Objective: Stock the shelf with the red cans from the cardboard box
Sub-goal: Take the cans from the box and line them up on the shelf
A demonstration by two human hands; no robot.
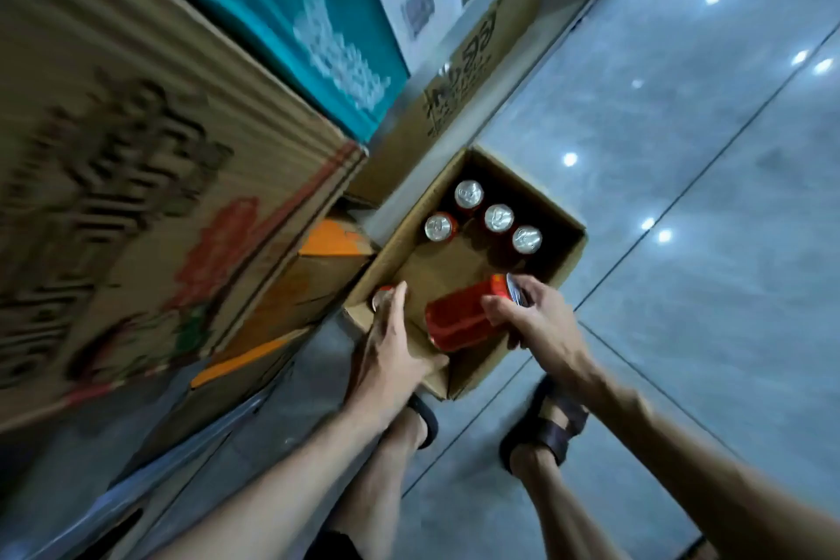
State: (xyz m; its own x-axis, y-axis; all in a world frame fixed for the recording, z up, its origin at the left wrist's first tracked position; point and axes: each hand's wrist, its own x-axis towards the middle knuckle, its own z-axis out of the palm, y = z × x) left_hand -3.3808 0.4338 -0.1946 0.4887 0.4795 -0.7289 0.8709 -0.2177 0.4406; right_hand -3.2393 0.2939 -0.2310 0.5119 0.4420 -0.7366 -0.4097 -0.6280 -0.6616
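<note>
step: lifting cans out of the box (563, 268) for the shelf (204, 432). the box sits open on the floor (682, 150), just right of the shelf foot.

right hand (541, 323): fingers and thumb wrapped round the held can (459, 318). the can is tilted on its side over the near half of the box, touching no wall.

left hand (386, 346): fingers laid on the corner can (381, 298) in the near-left corner, thumb on the near wall. cannot tell if they close round it.

to do it well (judgement): turn the held can upright before shelving. take the corner can round its body, not by the rim. lift straight up to miss the wall.

count: far cans (499, 217) 4, upright, clustered; held 1; corner 1. total 6 red cans seen. box 1.
</note>
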